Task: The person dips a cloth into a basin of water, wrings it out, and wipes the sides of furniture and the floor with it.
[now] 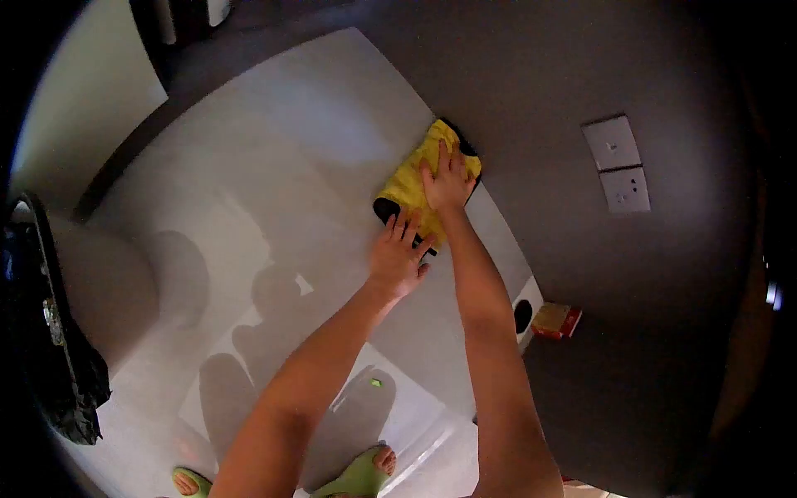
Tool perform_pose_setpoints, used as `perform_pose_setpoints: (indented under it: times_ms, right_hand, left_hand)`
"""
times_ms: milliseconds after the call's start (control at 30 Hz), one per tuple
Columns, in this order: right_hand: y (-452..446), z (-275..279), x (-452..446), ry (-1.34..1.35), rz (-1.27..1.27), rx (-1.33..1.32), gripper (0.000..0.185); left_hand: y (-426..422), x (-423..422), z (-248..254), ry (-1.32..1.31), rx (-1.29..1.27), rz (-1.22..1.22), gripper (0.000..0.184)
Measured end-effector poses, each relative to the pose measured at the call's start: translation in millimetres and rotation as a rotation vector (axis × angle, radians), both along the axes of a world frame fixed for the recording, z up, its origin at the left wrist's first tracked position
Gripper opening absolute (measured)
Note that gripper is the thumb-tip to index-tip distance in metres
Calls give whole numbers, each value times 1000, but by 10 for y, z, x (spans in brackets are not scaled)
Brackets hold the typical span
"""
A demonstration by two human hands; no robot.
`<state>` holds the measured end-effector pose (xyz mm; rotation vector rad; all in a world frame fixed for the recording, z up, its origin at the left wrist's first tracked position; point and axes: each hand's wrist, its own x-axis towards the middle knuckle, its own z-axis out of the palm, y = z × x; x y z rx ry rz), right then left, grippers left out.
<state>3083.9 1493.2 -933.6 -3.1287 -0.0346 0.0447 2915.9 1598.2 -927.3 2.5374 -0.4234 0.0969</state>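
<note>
A yellow cloth (411, 184) with black edging lies spread on the pale floor (290, 183), against the foot of the grey wall. My right hand (448, 176) rests flat on its upper right part, fingers spread. Lower down, my left hand (401, 253) has its fingers spread over the cloth's lower edge, with the palm off the cloth towards me. Neither hand is closed round the cloth.
Two white socket plates (617, 164) are on the grey wall (540, 75). A small red and yellow box (556, 320) sits right of a dark round hole (522, 316). A black bag-like object (70, 357) stands at left. Green slippers (359, 477) and a small green scrap (376, 383) show below.
</note>
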Motion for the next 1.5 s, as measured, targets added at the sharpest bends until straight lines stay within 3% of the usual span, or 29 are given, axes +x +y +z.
perform_pose_setpoints:
  times_ms: [167, 333, 400, 567, 667, 733, 967, 1133, 1167, 1300, 1367, 1433, 1500]
  right_hand:
    - [-495, -14, -456, 1, -215, 4, 72]
    - [-840, 1, -1024, 75, -704, -39, 77]
    - [-854, -5, -1358, 102, -791, -40, 78]
    - [-678, 107, -1680, 223, -919, -58, 81]
    - [-659, 96, -1586, 263, -891, -91, 80]
    - [-661, 140, -1535, 281, -932, -111, 80]
    - [-506, 572, -1469, 480, -920, -30, 85]
    - [-604, 533, -1391, 668, -803, 40, 97]
    - [-497, 923, -1498, 598, -796, 19, 97]
    - [-536, 966, -1333, 726, -681, -85, 99]
    - [-680, 1077, -1178, 876, -572, -117, 94]
    - [-605, 1367, -1087, 887, -489, -188, 84]
    - [-453, 1392, -913, 921, -278, -309, 80]
  left_hand:
    - [-93, -93, 21, 28, 62, -191, 47]
    - [-44, 50, 165, 118, 115, -499, 42]
    - [16, 49, 240, 84, 237, -556, 35]
    - [189, 167, 234, 115, 120, -605, 27]
    - [177, 386, 178, 130, 122, -593, 28]
    - [174, 544, 108, 88, -8, -594, 32]
    - [237, 857, 355, 78, 47, -605, 26]
    - [379, 472, 336, 110, 129, -527, 30]
    - [493, 289, 612, 46, 102, -508, 30]
    - [569, 102, 378, 50, 76, -429, 33]
    - [616, 173, 382, 113, -13, -516, 29]
    - [852, 172, 590, 64, -67, -437, 26]
    - [1135, -7, 590, 474, -596, -15, 23]
